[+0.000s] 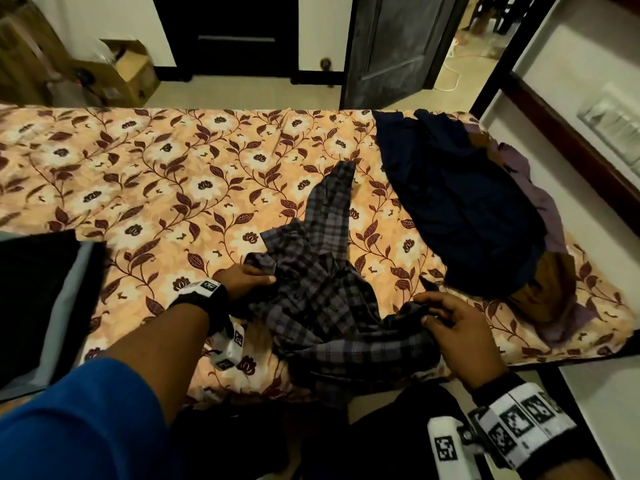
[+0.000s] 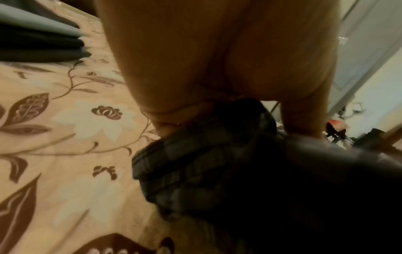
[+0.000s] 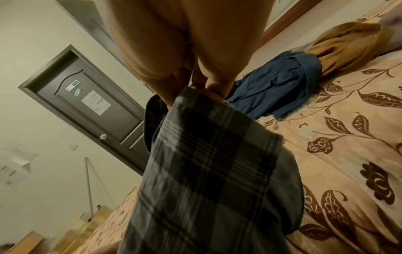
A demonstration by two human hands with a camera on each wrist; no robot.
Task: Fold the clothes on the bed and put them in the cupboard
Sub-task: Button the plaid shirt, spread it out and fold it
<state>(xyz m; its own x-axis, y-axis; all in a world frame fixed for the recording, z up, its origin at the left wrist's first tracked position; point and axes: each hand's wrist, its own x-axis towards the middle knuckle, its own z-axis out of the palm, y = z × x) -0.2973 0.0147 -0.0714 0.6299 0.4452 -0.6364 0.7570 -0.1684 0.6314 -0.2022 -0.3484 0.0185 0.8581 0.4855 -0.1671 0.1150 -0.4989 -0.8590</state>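
Both arms are reaching out over the near edge of the bed (image 1: 145, 174), each wrist strapped with a black band carrying white marker blocks; the left hand (image 1: 244, 280) is lying low on the bedspread, its fingers (image 1: 258, 268) and thumb pinching a bunched fold of the plaid shirt (image 1: 322, 299); the right hand (image 1: 457, 327) is hovering palm down nearer the bed's right end, its fingers (image 1: 433, 301) curling round another gathered part of the same shirt, which the right wrist view is showing as a flat checked panel hanging from the fingertips.

The shirt is lying crumpled by the near edge, between the two hands, soft woven cloth in grey and dark checks, one sleeve trailing toward the middle of the bed; the bedspread is peach with cream flowers and maroon leaves, wrinkling a little.

Toward the far right corner a dark blue garment (image 1: 460, 202) is sprawling loosely over a brown one (image 1: 547, 289) and a purple one (image 1: 540, 195); at the left edge a folded stack (image 1: 45, 299) of black and grey cloth is resting flat.
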